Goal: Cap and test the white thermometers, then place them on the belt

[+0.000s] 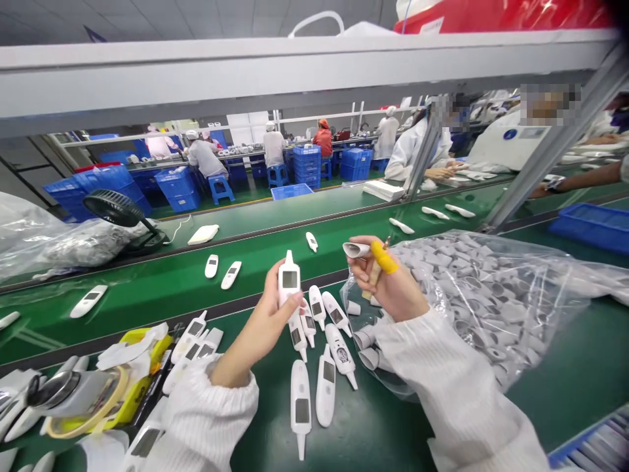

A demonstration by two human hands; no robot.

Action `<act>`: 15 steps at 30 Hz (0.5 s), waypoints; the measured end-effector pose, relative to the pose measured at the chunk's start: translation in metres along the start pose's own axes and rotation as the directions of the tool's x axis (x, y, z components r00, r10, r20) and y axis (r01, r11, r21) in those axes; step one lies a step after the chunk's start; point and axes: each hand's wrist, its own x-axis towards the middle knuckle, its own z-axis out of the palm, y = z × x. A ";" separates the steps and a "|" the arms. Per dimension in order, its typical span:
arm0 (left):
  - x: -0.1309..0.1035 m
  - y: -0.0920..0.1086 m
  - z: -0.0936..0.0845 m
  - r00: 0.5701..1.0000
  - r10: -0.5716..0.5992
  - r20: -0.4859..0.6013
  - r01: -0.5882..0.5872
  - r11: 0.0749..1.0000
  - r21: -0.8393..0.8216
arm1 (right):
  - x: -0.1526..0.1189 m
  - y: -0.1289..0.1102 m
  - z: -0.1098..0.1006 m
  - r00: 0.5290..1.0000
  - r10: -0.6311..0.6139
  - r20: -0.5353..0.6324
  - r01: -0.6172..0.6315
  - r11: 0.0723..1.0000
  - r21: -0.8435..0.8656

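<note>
My left hand (276,301) is closed around a white ear thermometer (289,276), held upright with its probe tip up and its grey screen facing me. In my right hand (388,282), beside the big clear bag, is a hollow grey-white cap (356,250), pinched with its open end to the left. Yellow tape wraps one finger of that hand. Below and between my hands, several more thermometers (301,403) lie on the green table; one, a thermometer with a round opening in its back (343,354), shows inner parts. The clear bag (472,288) is full of similar caps.
A green conveyor belt (147,295) crosses ahead, carrying scattered thermometers. At left are a yellow tray (135,387), a tape roll and a black fan (115,208). A blue bin (592,226) stands at right. A shelf beam (295,72) spans overhead. Co-workers sit beyond the belt.
</note>
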 end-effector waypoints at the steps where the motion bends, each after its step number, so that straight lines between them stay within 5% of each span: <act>1: -0.005 0.013 0.004 0.997 0.053 0.060 -0.044 0.989 -0.140 | 0.001 -0.005 0.009 0.999 -0.026 0.020 0.024 0.997 0.070; 4: -0.022 0.040 0.014 0.983 0.136 0.125 -0.076 0.913 -0.400 | 0.002 -0.013 0.031 0.993 -0.107 0.044 0.100 0.986 0.133; 6: -0.029 0.046 0.018 0.987 0.123 0.106 -0.067 0.903 -0.424 | 0.001 -0.013 0.039 0.988 -0.146 0.054 0.138 0.983 0.123; 12: -0.033 0.043 0.021 0.988 0.126 -0.092 -0.138 0.981 -0.138 | 0.000 -0.002 0.047 0.974 -0.220 0.049 0.216 0.973 0.077; 15: -0.030 0.041 0.022 0.986 0.143 -0.083 -0.149 0.986 -0.075 | -0.001 -0.002 0.045 0.972 -0.226 0.065 0.227 0.974 -0.001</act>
